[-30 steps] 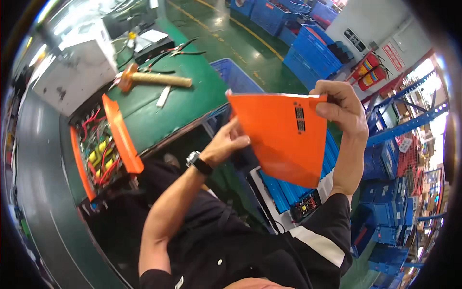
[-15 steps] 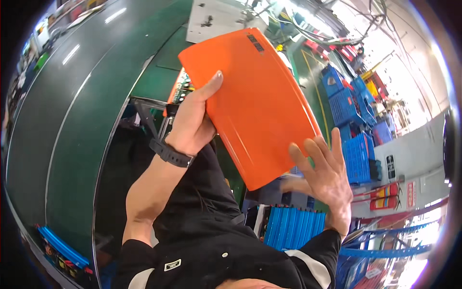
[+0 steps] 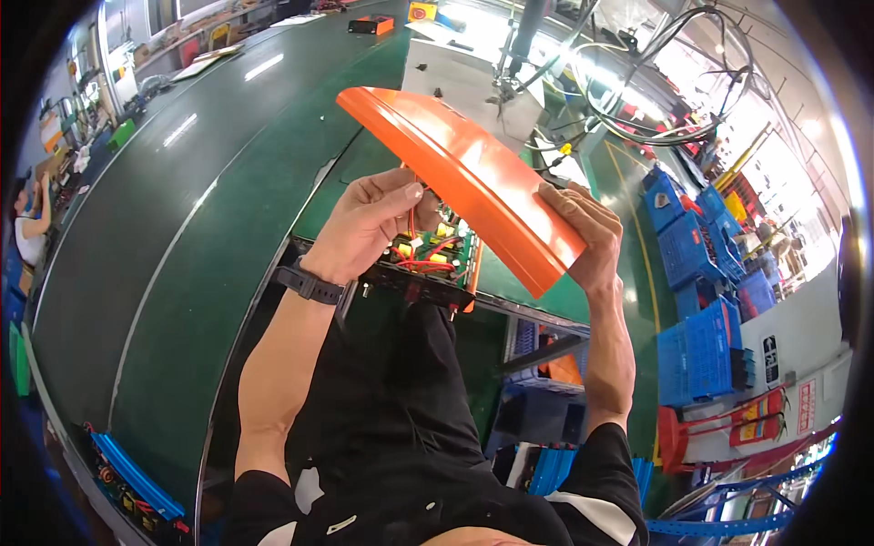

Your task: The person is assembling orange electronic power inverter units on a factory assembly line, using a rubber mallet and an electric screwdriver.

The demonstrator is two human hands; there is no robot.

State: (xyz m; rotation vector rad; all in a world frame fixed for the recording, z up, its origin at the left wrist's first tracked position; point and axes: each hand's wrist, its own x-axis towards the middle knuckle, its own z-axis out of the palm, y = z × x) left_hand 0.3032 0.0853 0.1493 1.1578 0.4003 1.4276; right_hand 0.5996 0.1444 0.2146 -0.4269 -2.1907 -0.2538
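An orange sheet-metal cover (image 3: 455,168) is tilted up in front of me, its long folded edge towards me. My right hand (image 3: 587,223) grips its right end, thumb underneath and fingers on top. Under the cover's left part, my left hand (image 3: 378,218), with a black band on the wrist, pinches what look like thin red wires at the fingertips. Below the cover sits an open electronic unit (image 3: 428,259) with a circuit board, yellow parts, red wires and a black front panel. The cover hides part of it.
A long green-topped bench (image 3: 182,300) runs along my left. Blue crates (image 3: 696,355) stand at the right, near red fire extinguishers (image 3: 760,419). Black cables (image 3: 674,118) hang at the upper right. A blue-finned unit (image 3: 137,473) lies at the lower left. Another person (image 3: 35,223) is at the far left.
The cover has turned from facing me broadly to a steep tilt, baring the open unit. My right hand has closed on its right end. My left hand has left its face and now pinches below it.
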